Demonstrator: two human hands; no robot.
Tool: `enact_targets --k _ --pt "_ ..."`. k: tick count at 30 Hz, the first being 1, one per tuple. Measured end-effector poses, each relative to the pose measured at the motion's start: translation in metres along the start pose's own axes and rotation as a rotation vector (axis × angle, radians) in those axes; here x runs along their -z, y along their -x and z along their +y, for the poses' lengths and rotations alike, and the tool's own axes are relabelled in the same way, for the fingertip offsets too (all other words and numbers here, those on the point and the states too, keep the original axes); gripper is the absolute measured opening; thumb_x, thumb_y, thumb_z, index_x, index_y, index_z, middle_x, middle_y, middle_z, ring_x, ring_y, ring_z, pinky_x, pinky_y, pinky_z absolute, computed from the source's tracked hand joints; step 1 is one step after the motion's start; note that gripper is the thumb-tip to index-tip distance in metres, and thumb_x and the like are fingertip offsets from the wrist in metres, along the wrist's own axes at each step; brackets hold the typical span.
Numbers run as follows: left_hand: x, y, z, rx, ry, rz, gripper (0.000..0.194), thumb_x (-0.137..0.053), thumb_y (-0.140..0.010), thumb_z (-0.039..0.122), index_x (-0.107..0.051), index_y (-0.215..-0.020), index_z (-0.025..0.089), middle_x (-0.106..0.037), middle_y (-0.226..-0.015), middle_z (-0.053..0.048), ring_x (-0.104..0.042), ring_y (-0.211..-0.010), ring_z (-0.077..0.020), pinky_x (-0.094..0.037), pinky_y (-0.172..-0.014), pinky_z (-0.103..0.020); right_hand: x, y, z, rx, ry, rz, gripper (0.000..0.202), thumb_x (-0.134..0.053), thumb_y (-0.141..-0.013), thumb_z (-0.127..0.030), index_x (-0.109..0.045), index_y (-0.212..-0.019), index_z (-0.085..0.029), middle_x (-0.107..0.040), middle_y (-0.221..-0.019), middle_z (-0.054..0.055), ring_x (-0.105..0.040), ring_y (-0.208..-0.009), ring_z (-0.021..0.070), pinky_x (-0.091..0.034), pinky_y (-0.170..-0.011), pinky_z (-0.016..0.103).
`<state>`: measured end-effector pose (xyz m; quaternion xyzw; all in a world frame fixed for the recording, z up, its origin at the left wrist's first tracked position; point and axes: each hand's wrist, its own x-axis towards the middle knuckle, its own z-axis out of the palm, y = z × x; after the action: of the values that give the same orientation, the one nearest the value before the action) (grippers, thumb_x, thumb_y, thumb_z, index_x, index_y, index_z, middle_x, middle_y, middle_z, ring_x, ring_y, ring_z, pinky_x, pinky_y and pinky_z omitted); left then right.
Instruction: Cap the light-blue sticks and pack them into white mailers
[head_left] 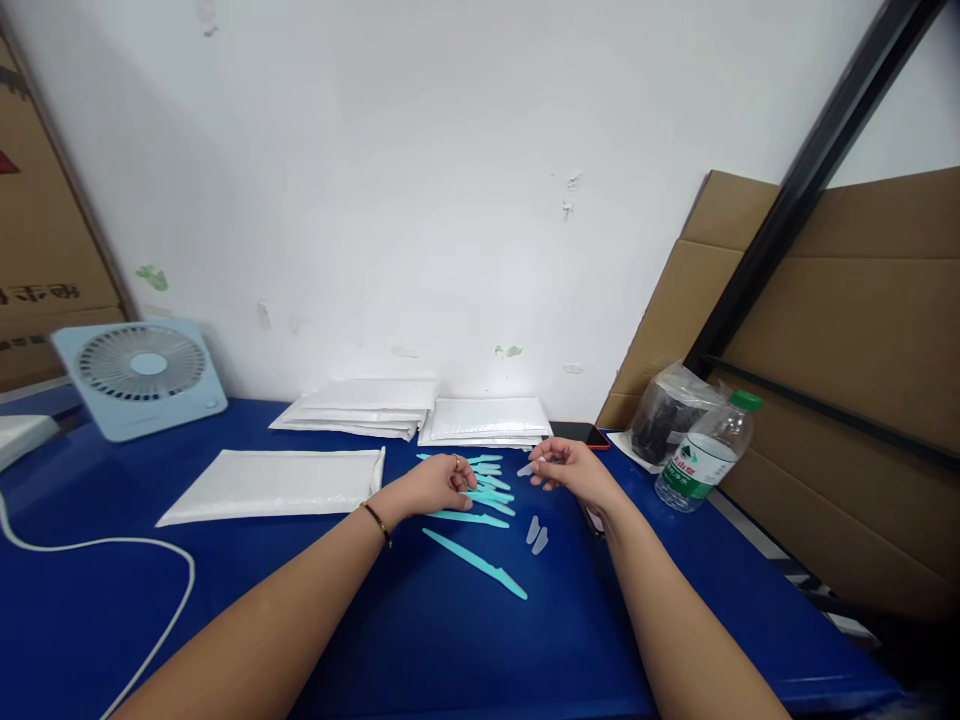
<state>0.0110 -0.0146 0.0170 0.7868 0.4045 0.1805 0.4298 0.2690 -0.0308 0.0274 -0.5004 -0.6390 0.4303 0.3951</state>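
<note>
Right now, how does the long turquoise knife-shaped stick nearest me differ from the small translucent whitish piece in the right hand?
The long turquoise stick is brightly coloured, while the small translucent piece is whitish. The stick is much longer than the piece. The stick lies untouched on the blue table; the piece is pinched in the right hand's fingertips. Both look slim.

Soft light brightens the white wall [390, 200] beyond the left hand [439, 485] and right hand [576, 468]; wide-angle distortion stretches the cardboard [870, 380] to their far right, above dark shadow.
</note>
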Motion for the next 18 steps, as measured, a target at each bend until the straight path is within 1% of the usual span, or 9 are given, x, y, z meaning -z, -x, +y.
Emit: enact_targets --k 2,4,7,11,16,18 --pt "0.002 -0.002 -0.002 0.000 0.098 0.048 0.032 -0.067 -0.057 0.034 -0.058 -0.082 0.015 -0.055 -0.069 0.002 -0.051 -0.065 -0.0111 -0.042 -0.063 -0.023 0.000 0.000 -0.002 0.014 -0.082 0.030 0.032 -0.070 -0.062 -0.035 -0.060 -0.082 -0.013 -0.065 -0.071 0.006 -0.064 -0.069 0.0175 -0.048 -0.054 0.023" --pt "0.004 -0.002 -0.002 0.002 0.192 0.078 0.034 -0.068 -0.058 0.035 -0.058 -0.082 0.014 -0.055 -0.069 0.001 -0.051 -0.066 -0.0110 -0.043 -0.065 -0.024 0.000 0.001 -0.004 0.011 -0.132 0.039 0.034 -0.073 -0.059 -0.036 -0.062 -0.081 -0.012 -0.066 -0.072 0.007 -0.065 -0.071 0.0185 -0.050 -0.057 0.024" --pt "0.005 -0.001 -0.001 0.002 0.279 0.088 0.035 -0.069 -0.058 0.035 -0.057 -0.084 0.014 -0.055 -0.069 0.001 -0.051 -0.065 -0.0104 -0.042 -0.064 -0.024 -0.001 0.002 -0.006 0.011 -0.165 0.034 0.034 -0.074 -0.058 -0.036 -0.063 -0.080 -0.012 -0.067 -0.071 0.007 -0.065 -0.071 0.0190 -0.051 -0.059 0.026" --pt "0.005 0.000 0.001 0.006 0.306 0.084 0.034 -0.070 -0.059 0.032 -0.057 -0.083 0.013 -0.055 -0.069 0.001 -0.051 -0.065 -0.0094 -0.042 -0.065 -0.024 -0.005 0.004 -0.008 0.014 -0.177 0.021 0.033 -0.075 -0.057 -0.035 -0.064 -0.079 -0.012 -0.067 -0.070 0.006 -0.065 -0.070 0.0187 -0.050 -0.060 0.026" --pt "0.003 -0.001 0.001 -0.017 0.326 0.094 0.033 -0.069 -0.061 0.033 -0.057 -0.084 0.013 -0.056 -0.070 0.001 -0.052 -0.066 -0.0097 -0.043 -0.067 -0.025 -0.022 0.005 -0.010 0.031 -0.151 -0.041 0.036 -0.073 -0.058 -0.039 -0.065 -0.080 -0.012 -0.067 -0.070 0.007 -0.065 -0.069 0.0181 -0.050 -0.062 0.028" --pt "0.002 -0.002 0.001 -0.023 0.292 0.094 0.032 -0.067 -0.062 0.033 -0.057 -0.085 0.013 -0.056 -0.070 0.000 -0.053 -0.066 -0.0103 -0.043 -0.067 -0.025 -0.026 0.004 -0.009 0.040 -0.117 -0.073 0.037 -0.072 -0.060 -0.041 -0.065 -0.083 -0.012 -0.067 -0.070 0.007 -0.064 -0.069 0.0176 -0.050 -0.064 0.029"
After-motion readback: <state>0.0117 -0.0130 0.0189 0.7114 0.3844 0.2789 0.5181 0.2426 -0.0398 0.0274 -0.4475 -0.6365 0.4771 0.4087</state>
